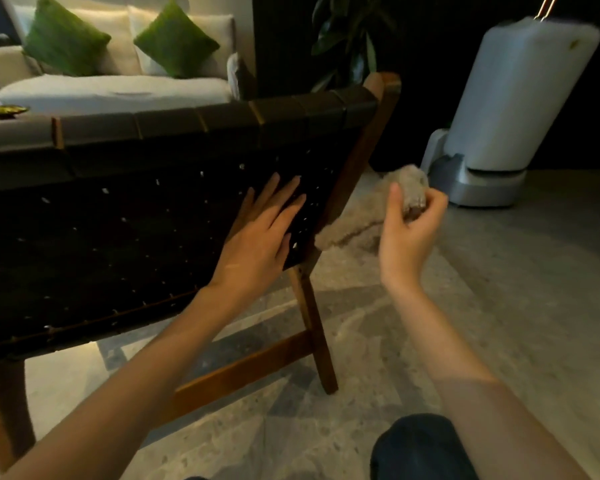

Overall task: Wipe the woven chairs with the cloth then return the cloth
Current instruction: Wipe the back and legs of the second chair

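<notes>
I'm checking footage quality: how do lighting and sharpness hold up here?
Head view: dim overall; the woven chair goes almost black, its weave barely readable; the sofa is brightest; the cloth in the right hand is soft and blurred; wide-angle bending shows at the edges.

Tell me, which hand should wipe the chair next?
Probably the right hand: it grips the cloth beside the chair. The left hand lies flat on the weave, holding nothing.

Dim room, brighter sofa [111,88] upper left, soft blur, wide-angle edge bending
</notes>
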